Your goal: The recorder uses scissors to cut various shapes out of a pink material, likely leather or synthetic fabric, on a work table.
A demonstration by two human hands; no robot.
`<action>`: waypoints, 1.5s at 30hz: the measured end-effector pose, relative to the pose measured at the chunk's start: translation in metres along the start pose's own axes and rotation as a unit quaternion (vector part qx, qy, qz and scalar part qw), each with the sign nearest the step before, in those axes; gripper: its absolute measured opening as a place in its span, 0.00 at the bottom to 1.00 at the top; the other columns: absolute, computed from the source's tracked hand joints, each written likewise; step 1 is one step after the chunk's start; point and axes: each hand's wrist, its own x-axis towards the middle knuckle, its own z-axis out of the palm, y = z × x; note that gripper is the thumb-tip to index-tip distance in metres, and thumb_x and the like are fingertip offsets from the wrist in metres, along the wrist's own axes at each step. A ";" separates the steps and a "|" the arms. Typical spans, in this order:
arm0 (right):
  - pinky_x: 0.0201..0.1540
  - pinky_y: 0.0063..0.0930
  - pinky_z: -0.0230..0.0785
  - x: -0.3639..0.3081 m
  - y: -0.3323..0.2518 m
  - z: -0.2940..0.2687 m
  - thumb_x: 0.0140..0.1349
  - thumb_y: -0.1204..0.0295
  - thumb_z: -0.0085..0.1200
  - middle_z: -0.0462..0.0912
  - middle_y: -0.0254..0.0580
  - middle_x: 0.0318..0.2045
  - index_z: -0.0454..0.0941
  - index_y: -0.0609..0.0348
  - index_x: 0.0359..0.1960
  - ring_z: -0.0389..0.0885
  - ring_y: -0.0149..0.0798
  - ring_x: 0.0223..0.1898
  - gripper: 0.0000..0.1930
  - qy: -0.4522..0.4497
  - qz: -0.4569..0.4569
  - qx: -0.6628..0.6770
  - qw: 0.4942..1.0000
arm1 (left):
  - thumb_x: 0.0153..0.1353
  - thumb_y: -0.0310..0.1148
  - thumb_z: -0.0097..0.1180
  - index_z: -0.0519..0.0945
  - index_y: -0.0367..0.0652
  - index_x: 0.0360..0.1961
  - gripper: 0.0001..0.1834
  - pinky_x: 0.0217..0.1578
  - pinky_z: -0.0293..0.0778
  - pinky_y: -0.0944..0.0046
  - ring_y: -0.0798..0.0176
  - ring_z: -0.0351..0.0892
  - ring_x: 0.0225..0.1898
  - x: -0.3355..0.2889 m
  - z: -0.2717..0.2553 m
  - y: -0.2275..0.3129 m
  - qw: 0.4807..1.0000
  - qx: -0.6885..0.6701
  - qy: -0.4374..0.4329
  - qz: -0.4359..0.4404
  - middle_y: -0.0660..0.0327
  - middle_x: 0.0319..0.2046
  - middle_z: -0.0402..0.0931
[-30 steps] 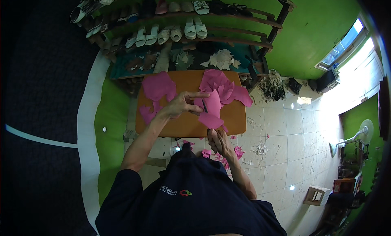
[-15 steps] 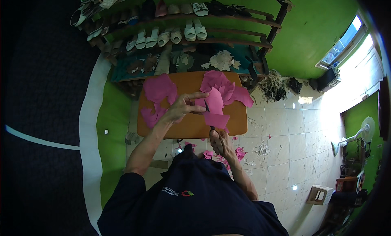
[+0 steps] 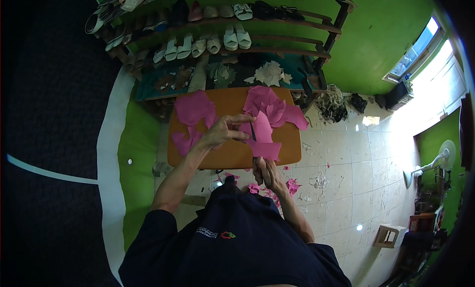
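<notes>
My left hand [image 3: 225,132] pinches the left side of a pink sheet [image 3: 263,129] between thumb and fingers, holding it above the near part of a table. My right hand [image 3: 265,173] is closed round the handles of a pair of scissors, just off the table's near edge. A dark scissor blade [image 3: 253,130] lies over the sheet, close to my left fingertips; the sheet hides much of the rest. Below the blade, a pink flap [image 3: 266,151] hangs toward my right hand. I cannot tell whether the sheet is leather or paper.
On the orange-brown table [image 3: 232,160] lie a pink piece [image 3: 195,107] at left and a pink pile [image 3: 264,99] at right. A shoe rack [image 3: 282,49] stands behind it. Pink scraps [image 3: 293,186] litter the tiled floor. A white fan [image 3: 447,156] stands far right.
My right hand has closed further round the scissor handles and shifted slightly. The pink flap has swung a little right and down. My left hand has barely moved.
</notes>
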 end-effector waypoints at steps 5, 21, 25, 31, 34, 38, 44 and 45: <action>0.19 0.25 0.59 0.008 0.012 -0.005 0.68 0.39 0.44 0.66 0.30 0.17 0.67 0.59 0.26 0.65 0.27 0.16 0.31 0.005 0.021 0.020 1.000 | 0.55 0.16 0.63 0.76 0.40 0.61 0.30 0.46 0.85 0.63 0.62 0.81 0.50 -0.003 0.003 -0.003 1.000 -0.003 0.025 0.011 0.53 0.65 0.68; 0.16 0.23 0.52 0.007 0.009 -0.004 0.61 0.38 0.56 0.65 0.25 0.14 0.66 0.55 0.21 0.62 0.22 0.14 0.31 0.023 0.042 0.025 0.999 | 0.54 0.18 0.64 0.79 0.43 0.59 0.28 0.45 0.81 0.69 0.71 0.82 0.41 -0.008 -0.002 -0.025 0.993 -0.032 0.108 0.043 0.63 0.50 0.80; 0.17 0.23 0.55 0.000 -0.009 -0.012 0.61 0.37 0.55 0.66 0.26 0.14 0.67 0.57 0.19 0.62 0.22 0.16 0.33 0.025 0.069 -0.058 0.996 | 0.52 0.19 0.65 0.82 0.43 0.56 0.27 0.43 0.77 0.72 0.76 0.77 0.35 -0.010 -0.025 -0.010 0.999 0.011 0.035 -0.021 0.69 0.38 0.80; 0.16 0.23 0.59 0.000 -0.005 -0.018 0.60 0.31 0.49 0.65 0.27 0.15 0.67 0.56 0.23 0.65 0.25 0.15 0.35 -0.008 0.045 -0.149 0.988 | 0.51 0.20 0.67 0.79 0.46 0.61 0.32 0.34 0.72 0.73 0.79 0.71 0.27 -0.001 -0.020 0.011 0.998 0.059 -0.018 -0.033 0.74 0.23 0.74; 0.16 0.23 0.56 -0.001 -0.010 -0.010 0.62 0.33 0.48 0.64 0.26 0.15 0.67 0.56 0.23 0.63 0.24 0.14 0.34 -0.043 0.062 -0.069 0.995 | 0.52 0.20 0.66 0.77 0.47 0.62 0.33 0.36 0.74 0.72 0.79 0.74 0.31 0.000 -0.026 0.003 0.989 0.130 -0.062 -0.039 0.69 0.31 0.81; 0.18 0.24 0.54 -0.001 -0.003 -0.012 0.64 0.38 0.50 0.62 0.24 0.15 0.67 0.56 0.24 0.61 0.23 0.16 0.31 -0.034 0.059 -0.044 0.997 | 0.53 0.20 0.66 0.77 0.46 0.63 0.33 0.38 0.75 0.71 0.77 0.76 0.33 0.000 -0.023 0.001 0.993 0.094 -0.065 -0.044 0.68 0.34 0.82; 0.15 0.25 0.54 -0.001 0.001 -0.011 0.63 0.37 0.52 0.64 0.26 0.14 0.66 0.55 0.21 0.62 0.24 0.14 0.32 0.007 0.067 -0.066 0.996 | 0.53 0.20 0.65 0.76 0.45 0.63 0.33 0.39 0.77 0.70 0.75 0.78 0.34 -0.006 -0.013 0.003 0.999 0.031 -0.025 -0.023 0.66 0.38 0.83; 0.15 0.25 0.54 -0.002 0.001 -0.011 0.63 0.37 0.52 0.65 0.26 0.14 0.66 0.55 0.20 0.62 0.24 0.13 0.32 0.008 0.069 -0.060 0.996 | 0.53 0.20 0.65 0.76 0.45 0.62 0.32 0.39 0.77 0.70 0.75 0.78 0.33 -0.007 -0.012 0.003 0.999 0.028 -0.018 -0.025 0.67 0.37 0.83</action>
